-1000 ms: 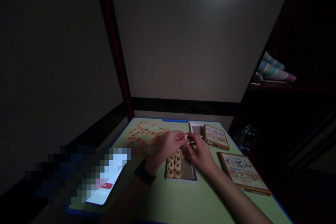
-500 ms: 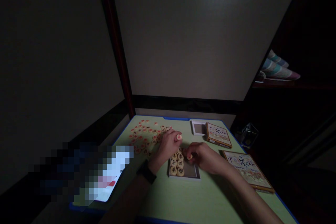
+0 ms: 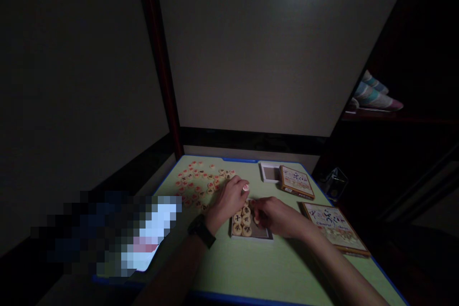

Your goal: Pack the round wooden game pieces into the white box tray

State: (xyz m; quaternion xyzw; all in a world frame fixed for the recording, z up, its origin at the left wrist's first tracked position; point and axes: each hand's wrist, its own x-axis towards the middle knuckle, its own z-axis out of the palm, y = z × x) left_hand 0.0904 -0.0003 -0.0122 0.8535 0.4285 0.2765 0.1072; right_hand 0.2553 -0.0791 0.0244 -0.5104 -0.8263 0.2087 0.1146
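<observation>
My left hand (image 3: 228,200), with a dark band on its wrist, is closed on a round xiangqi piece (image 3: 245,187) with a red character. It hovers over the far end of a shallow open box (image 3: 262,233). Two columns of pieces with dark characters, such as this black-marked piece (image 3: 246,230), lie flat along the box's left side. At the right part of the box my right hand (image 3: 275,216) pinches another xiangqi piece (image 3: 256,220) between its fingers, low over the bare bottom. My fingers hide the far right corner and the marking on that piece.
Loose red- and black-marked pieces (image 3: 198,189) are scattered over the table's far left. A second open box (image 3: 263,173) stands at the back, with a printed lid (image 3: 297,181) leaning against it. Another printed lid (image 3: 335,227) lies at right. A lit screen (image 3: 158,229), partly pixelated, is at left.
My right hand has moved slightly left and down, bringing its piece further into the box. My left hand stays nearly in place, its red piece tilted a little differently.
</observation>
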